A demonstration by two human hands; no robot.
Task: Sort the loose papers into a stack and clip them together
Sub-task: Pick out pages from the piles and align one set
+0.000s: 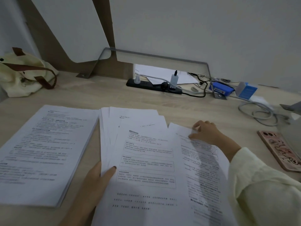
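Observation:
Several loose printed papers (143, 154) lie fanned out across the middle of the light wooden desk (101, 95). My left hand (99, 175) holds their lower left edge, thumb on top and fingers hidden beneath the sheets. My right hand (206, 132) pinches the top corner of the rightmost sheet (200, 168), which overlaps the others. A thick, squared-up stack of printed pages (42, 150) lies apart on the left. No clip is visible.
A cream cloth bag (24, 75) sits at the back left. A black power strip (153, 86) with plugs and cables runs along the wall, beside blue boxes (247, 90). A coiled grey cable (260, 111) and a phone in a pink case (280, 149) lie on the right.

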